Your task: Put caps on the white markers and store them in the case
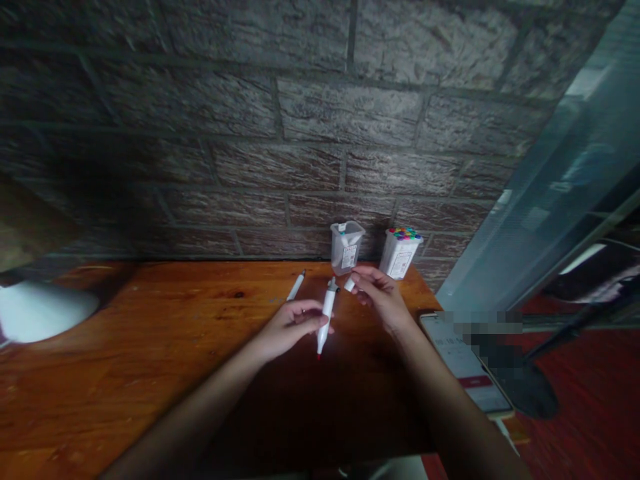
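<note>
My left hand (295, 325) is closed around a white marker (327, 313), holding it nearly upright above the table. The marker's red end points down toward me, and its uncapped dark end points up. Between the fingertips of my right hand (380, 293) is a small white cap (349, 285), apart from the marker and just right of its upper end. Another white marker (296, 287) with a dark tip lies on the table behind my left hand, partly hidden by it.
Against the stone wall stand a translucent tub (343, 257) with a few white items inside and a second tub (399, 257) packed with colourful-ended markers. A phone or tablet (457, 353) lies at the wooden table's (150, 373) right edge. A white rounded object (47, 310) is at left.
</note>
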